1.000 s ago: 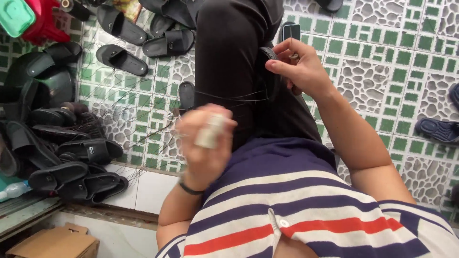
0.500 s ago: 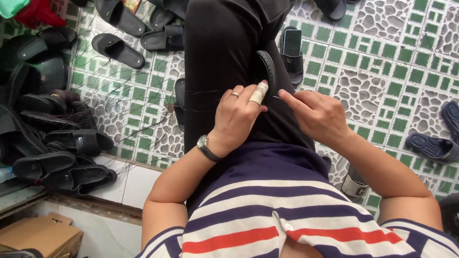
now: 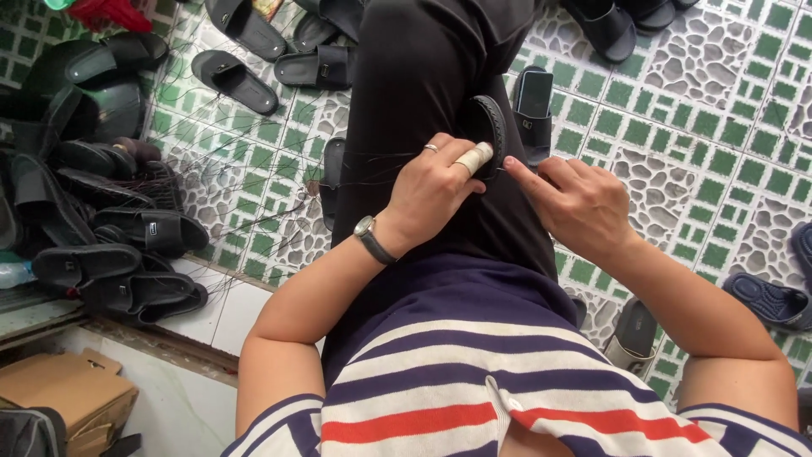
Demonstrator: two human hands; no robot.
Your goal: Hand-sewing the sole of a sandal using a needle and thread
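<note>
Person sits, black sandal (image 3: 489, 127) resting on the lap, on the black-trousered thigh. Left hand (image 3: 436, 182) lies just below the sandal, fingers curled onto its sole edge, gripping it; index finger wrapped in pale tape (image 3: 474, 158), ring on another finger, watch (image 3: 370, 237) on the wrist. Right hand (image 3: 579, 203) sits right of the sandal, close by, index finger pointing at its lower edge, other fingers loosely bent; cannot tell if it pinches anything. Thin dark thread (image 3: 372, 155) runs left from the sandal across the thigh. Another sandal (image 3: 534, 106) lies on the tiled floor (image 3: 719, 127) just right of the held one. Heap of black sandals (image 3: 93, 220) far left of it. Cardboard box (image 3: 63, 398) lower left.
</note>
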